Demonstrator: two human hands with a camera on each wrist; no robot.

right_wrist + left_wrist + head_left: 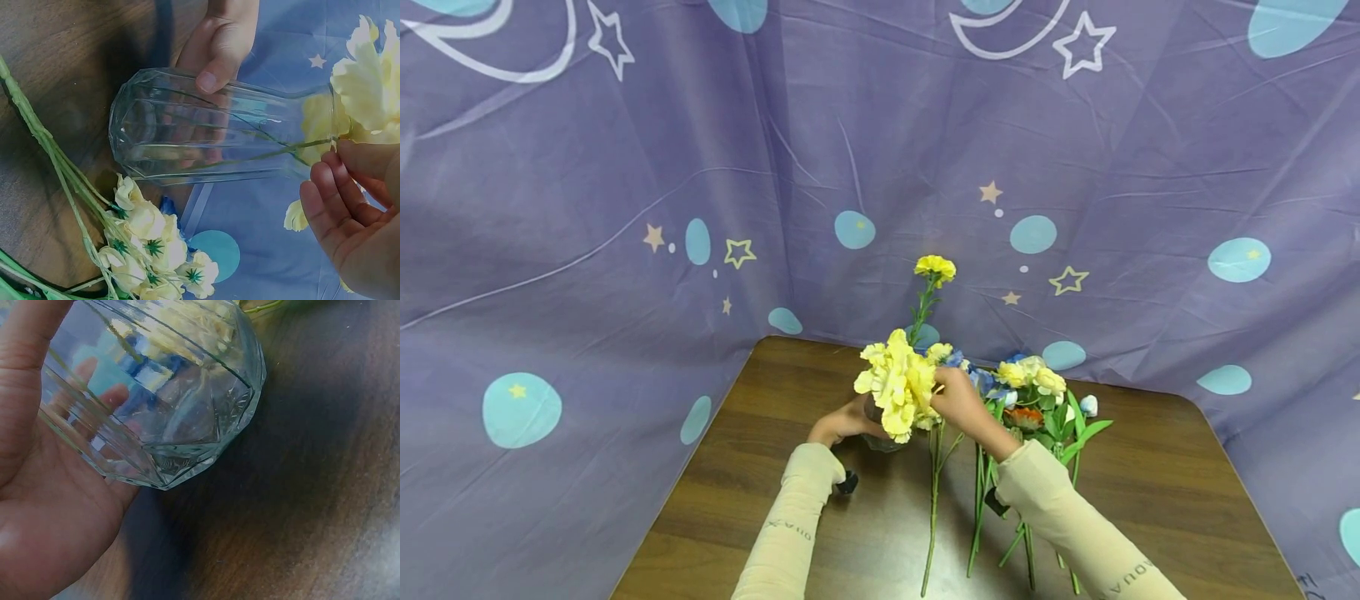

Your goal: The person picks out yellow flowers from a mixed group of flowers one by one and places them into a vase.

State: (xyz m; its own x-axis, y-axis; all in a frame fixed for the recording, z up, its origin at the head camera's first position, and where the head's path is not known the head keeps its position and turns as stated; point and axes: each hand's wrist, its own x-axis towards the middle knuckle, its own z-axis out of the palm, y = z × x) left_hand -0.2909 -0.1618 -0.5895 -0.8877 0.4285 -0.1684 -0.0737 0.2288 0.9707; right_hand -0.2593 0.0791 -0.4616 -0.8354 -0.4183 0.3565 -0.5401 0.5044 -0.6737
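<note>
My left hand (pixel 848 419) grips a clear faceted glass vase (pixel 250 111) round its side, thumb along the near face. At the vase's mouth, my right hand (pixel 356 219) pinches a thin green stem (pixel 284 151) between thumb and fingertips. Large ruffled pale-yellow blooms (pixel 895 383) sit just beyond the rim and hide most of the vase in the head view. Thin stems run down inside the glass. A yellow carnation (pixel 935 268) on a leafy stem rises behind the blooms. In the left wrist view, the vase's thick angular base (pixel 181 464) is close over the table.
Several loose artificial flowers lie right of the vase: cream roses (pixel 150 231), blue blooms (pixel 985 381), an orange flower (pixel 1024 418) and white tulips (pixel 1088 406). Their long stems (pixel 934 508) point toward the near side of the wooden table (pixel 1150 483). A purple patterned cloth (pixel 625 167) hangs behind.
</note>
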